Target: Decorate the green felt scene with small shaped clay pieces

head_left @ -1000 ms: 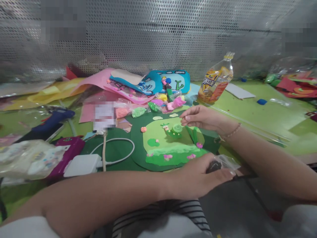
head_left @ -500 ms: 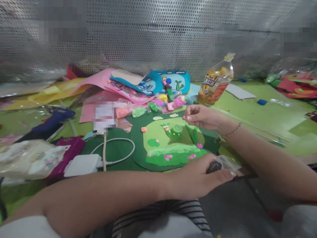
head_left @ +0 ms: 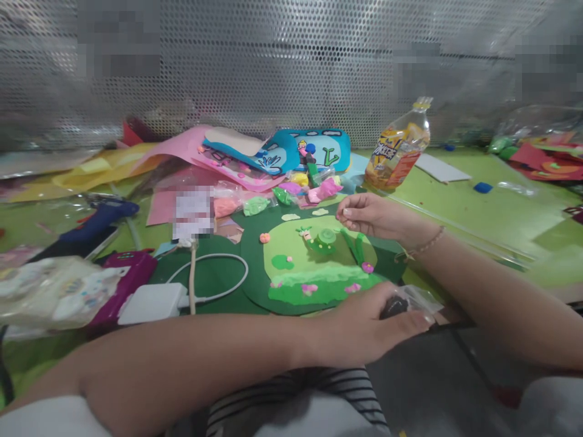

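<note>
My left hand [head_left: 364, 325] is closed around a small clear plastic bag [head_left: 421, 298] with a dark lump of clay [head_left: 394, 306] in it, at the board's near edge. Above the far right part of the green craft board [head_left: 255, 285], my right hand [head_left: 371, 215] pinches thumb and fingers together; the small pink clay ball seen there earlier is now hidden by the fingertips. Shaped clay decorates the board: a green spiral piece [head_left: 326, 237], a small figure with green leaves [head_left: 304, 233], an orange flower [head_left: 265, 238] and a strip of green clay grass [head_left: 291, 293] with pink bits.
Behind the board lie bags of coloured clay [head_left: 257, 206] and blue picture cards [head_left: 337, 149]. A cut plastic bottle [head_left: 398, 149] stands at the back right. Leftward are a white charger [head_left: 152, 303] with its cable, a purple case [head_left: 127, 276] and a blue glue gun [head_left: 100, 215].
The right fingertips have shifted slightly, and the pink clay ball between them has gone out of sight. My left hand stays where it was on the bag.
</note>
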`<action>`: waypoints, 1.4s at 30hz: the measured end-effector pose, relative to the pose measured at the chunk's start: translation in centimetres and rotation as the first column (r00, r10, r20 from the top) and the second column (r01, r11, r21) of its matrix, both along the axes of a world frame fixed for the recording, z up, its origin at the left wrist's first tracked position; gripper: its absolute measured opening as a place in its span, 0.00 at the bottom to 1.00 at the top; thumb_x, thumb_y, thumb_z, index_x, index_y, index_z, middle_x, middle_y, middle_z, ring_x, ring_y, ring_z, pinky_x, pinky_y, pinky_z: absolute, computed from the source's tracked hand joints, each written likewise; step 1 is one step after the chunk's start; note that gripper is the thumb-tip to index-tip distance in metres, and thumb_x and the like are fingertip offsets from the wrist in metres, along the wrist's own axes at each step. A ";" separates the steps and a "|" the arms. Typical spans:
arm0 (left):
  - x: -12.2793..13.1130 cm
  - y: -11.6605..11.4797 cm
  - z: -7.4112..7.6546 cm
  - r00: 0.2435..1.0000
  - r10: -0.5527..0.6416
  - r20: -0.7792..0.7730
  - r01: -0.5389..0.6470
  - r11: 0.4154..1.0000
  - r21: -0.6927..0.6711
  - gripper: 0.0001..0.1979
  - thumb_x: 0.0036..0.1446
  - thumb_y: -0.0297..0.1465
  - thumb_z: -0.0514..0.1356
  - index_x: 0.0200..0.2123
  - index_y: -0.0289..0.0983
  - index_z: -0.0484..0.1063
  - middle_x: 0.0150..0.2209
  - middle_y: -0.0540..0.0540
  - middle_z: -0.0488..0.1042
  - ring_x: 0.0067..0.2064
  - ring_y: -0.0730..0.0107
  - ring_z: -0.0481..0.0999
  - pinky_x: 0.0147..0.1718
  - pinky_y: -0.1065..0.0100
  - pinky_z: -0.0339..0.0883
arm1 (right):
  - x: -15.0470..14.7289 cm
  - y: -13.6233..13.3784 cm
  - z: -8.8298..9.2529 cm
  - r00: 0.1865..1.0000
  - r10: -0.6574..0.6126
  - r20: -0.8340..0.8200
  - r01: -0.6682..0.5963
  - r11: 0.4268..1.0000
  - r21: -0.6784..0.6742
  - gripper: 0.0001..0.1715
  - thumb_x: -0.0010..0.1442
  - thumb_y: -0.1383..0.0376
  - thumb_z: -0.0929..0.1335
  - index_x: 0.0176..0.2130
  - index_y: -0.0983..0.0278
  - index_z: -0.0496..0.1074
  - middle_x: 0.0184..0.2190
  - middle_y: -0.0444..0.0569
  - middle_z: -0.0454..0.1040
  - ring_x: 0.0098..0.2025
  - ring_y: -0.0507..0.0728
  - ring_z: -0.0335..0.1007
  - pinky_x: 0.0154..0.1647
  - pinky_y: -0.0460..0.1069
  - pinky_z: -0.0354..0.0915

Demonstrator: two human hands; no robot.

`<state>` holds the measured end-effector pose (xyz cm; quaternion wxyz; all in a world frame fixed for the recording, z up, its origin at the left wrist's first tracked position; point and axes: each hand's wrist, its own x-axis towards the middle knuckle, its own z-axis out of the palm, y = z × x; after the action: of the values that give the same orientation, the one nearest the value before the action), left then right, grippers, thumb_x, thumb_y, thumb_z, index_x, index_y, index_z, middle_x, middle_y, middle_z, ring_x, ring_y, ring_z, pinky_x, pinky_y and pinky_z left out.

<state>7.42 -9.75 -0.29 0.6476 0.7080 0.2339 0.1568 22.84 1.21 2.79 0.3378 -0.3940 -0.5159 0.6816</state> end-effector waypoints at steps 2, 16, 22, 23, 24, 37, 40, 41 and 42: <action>0.0 0.0 0.0 1.000 -0.005 0.003 0.005 1.000 0.004 0.23 0.56 0.51 0.48 0.39 0.36 0.62 0.23 0.54 0.61 0.26 0.78 0.60 0.28 0.72 0.55 | 0.1 0.1 0.0 1.000 -0.005 -0.010 0.005 1.000 0.003 0.14 0.39 0.66 0.77 0.26 0.67 0.71 0.21 0.38 0.72 0.22 0.42 0.68 0.26 0.36 0.67; -0.1 0.1 0.0 1.000 0.005 -0.023 -0.004 1.000 0.026 0.24 0.55 0.52 0.48 0.38 0.36 0.62 0.25 0.52 0.62 0.28 0.76 0.61 0.28 0.72 0.54 | 0.0 -0.2 0.3 1.000 0.008 0.022 -0.008 1.000 -0.021 0.14 0.42 0.62 0.76 0.30 0.67 0.75 0.26 0.43 0.76 0.24 0.43 0.69 0.26 0.36 0.67; 0.0 0.0 0.0 1.000 -0.001 -0.007 0.001 1.000 0.006 0.24 0.56 0.52 0.48 0.39 0.36 0.62 0.24 0.53 0.61 0.27 0.77 0.60 0.28 0.72 0.55 | 0.3 0.1 0.0 0.999 0.036 -0.008 -0.036 0.999 0.020 0.15 0.40 0.64 0.77 0.25 0.67 0.70 0.20 0.39 0.71 0.21 0.42 0.66 0.24 0.36 0.65; 0.0 -0.1 0.0 1.000 -0.002 -0.009 0.002 1.000 0.000 0.24 0.56 0.52 0.47 0.39 0.36 0.62 0.24 0.53 0.61 0.27 0.77 0.60 0.28 0.72 0.55 | 0.3 0.1 -0.1 0.999 0.037 -0.009 -0.037 0.999 0.022 0.15 0.40 0.64 0.77 0.25 0.67 0.70 0.20 0.38 0.70 0.21 0.42 0.66 0.24 0.37 0.65; 0.0 -0.1 0.1 1.000 0.000 -0.011 0.000 1.000 -0.004 0.24 0.56 0.52 0.47 0.39 0.36 0.62 0.23 0.53 0.61 0.26 0.77 0.60 0.28 0.72 0.55 | 0.4 0.1 -0.1 0.999 0.036 -0.009 -0.036 0.999 0.020 0.15 0.40 0.64 0.77 0.25 0.66 0.69 0.20 0.38 0.70 0.21 0.42 0.66 0.24 0.37 0.65; 0.0 -0.1 0.3 1.000 -0.007 -0.023 0.006 1.000 -0.025 0.25 0.56 0.53 0.48 0.40 0.36 0.62 0.23 0.54 0.60 0.26 0.77 0.60 0.28 0.72 0.54 | 0.1 -0.1 0.4 1.000 0.014 0.020 -0.014 1.000 -0.004 0.11 0.46 0.64 0.75 0.31 0.67 0.74 0.25 0.43 0.75 0.25 0.44 0.71 0.26 0.36 0.67; 0.0 -0.2 0.3 1.000 0.012 -0.023 -0.013 1.000 -0.020 0.25 0.55 0.53 0.47 0.40 0.36 0.62 0.23 0.54 0.60 0.26 0.77 0.59 0.28 0.72 0.54 | 0.2 0.0 0.2 1.000 0.012 0.013 -0.012 1.000 -0.003 0.13 0.41 0.65 0.76 0.27 0.67 0.73 0.22 0.41 0.74 0.23 0.43 0.69 0.25 0.37 0.67; 0.0 -0.1 0.3 1.000 0.018 -0.018 -0.018 1.000 -0.014 0.25 0.56 0.53 0.47 0.40 0.36 0.62 0.23 0.54 0.60 0.26 0.77 0.59 0.28 0.72 0.54 | 0.2 0.0 0.2 1.000 0.007 0.006 -0.007 1.000 -0.003 0.13 0.40 0.65 0.77 0.26 0.67 0.72 0.22 0.40 0.73 0.22 0.43 0.69 0.25 0.37 0.67; 0.0 -0.1 0.2 1.000 0.019 -0.016 -0.019 1.000 -0.007 0.25 0.56 0.52 0.47 0.40 0.36 0.62 0.23 0.54 0.60 0.26 0.77 0.59 0.28 0.72 0.54 | 0.2 0.0 0.2 1.000 0.003 0.000 -0.003 1.000 -0.002 0.14 0.39 0.65 0.77 0.25 0.66 0.71 0.21 0.39 0.73 0.22 0.43 0.69 0.24 0.37 0.67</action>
<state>7.46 -9.85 -0.04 0.6468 0.7047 0.2464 0.1563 23.06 1.22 2.95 0.3364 -0.3935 -0.5158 0.6825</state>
